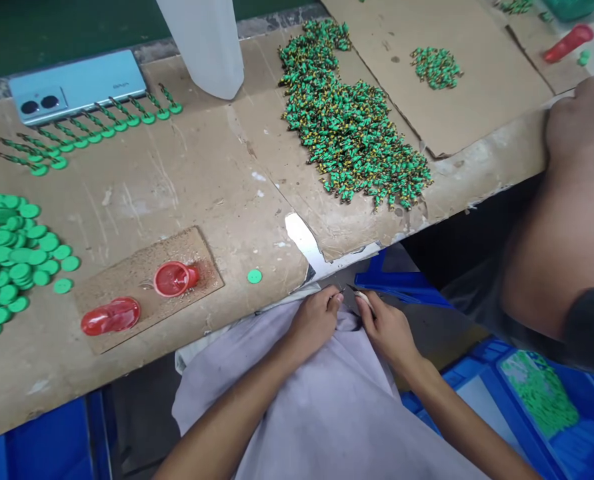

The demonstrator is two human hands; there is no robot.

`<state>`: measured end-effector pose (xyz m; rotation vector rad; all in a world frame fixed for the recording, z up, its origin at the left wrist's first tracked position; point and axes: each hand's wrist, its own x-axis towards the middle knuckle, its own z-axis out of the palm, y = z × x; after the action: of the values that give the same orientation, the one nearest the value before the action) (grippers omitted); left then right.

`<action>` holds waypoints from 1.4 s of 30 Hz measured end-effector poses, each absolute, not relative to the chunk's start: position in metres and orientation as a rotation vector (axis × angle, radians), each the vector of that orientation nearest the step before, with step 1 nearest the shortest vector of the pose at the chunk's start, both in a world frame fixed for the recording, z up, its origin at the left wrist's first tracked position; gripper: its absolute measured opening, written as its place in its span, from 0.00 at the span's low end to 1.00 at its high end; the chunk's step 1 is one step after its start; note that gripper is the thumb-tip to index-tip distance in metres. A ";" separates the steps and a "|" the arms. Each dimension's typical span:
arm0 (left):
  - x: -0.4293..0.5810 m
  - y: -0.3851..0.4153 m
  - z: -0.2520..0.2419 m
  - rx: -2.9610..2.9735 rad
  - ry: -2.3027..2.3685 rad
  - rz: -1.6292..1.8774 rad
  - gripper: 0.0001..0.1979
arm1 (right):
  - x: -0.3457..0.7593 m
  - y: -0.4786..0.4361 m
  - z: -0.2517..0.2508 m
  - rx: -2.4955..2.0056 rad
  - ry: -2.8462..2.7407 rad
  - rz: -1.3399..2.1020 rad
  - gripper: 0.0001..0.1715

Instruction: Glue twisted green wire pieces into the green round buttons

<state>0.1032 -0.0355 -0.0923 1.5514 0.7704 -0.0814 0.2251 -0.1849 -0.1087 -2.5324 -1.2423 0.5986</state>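
Observation:
Over the lilac cloth [327, 393] on my lap, just off the table edge, both hands come close together. My left hand [319, 313] is closed in a pinch; something thin and tiny shows at its fingertips, too small to name. My right hand [389, 327] is wrapped round a small pointed tool [361, 294] with a dark tip and a pale end, the tip directed at the left fingertips. Nearest on the table lies one green disc [255, 276] with small holes. Left of it, two red glossy cups [173, 279] rest on a brown board [204, 257].
Green discs [17, 257] are heaped at the left. Small painted figures [357, 133] cover the table's middle. Dark twisted pieces on green bases [107, 131] stand beside a phone [91, 80]. A co-worker's arm [557, 220] is at the right, above blue crates [491, 353].

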 end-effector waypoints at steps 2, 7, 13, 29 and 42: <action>0.105 -0.035 -0.093 1.568 0.783 -0.096 0.13 | 0.224 -0.184 -0.114 -2.573 -1.217 0.597 0.26; 0.107 -0.034 -0.094 1.604 0.807 -0.136 0.14 | 0.243 -0.184 -0.131 -2.665 -1.103 0.543 0.26; 0.108 -0.035 -0.095 1.624 0.844 -0.161 0.14 | 0.251 -0.190 -0.122 -2.522 -1.171 0.536 0.32; 0.108 -0.034 -0.096 1.574 0.843 -0.136 0.14 | 0.264 -0.191 -0.140 -2.633 -1.255 0.337 0.34; 0.106 -0.034 -0.105 1.526 0.803 -0.074 0.14 | 0.231 -0.180 -0.126 -2.283 -1.576 0.263 0.29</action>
<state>0.1057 -0.0343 -0.1047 1.5263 0.8034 -0.0743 0.2310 -0.1799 -0.1256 -2.2829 -1.5762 0.2630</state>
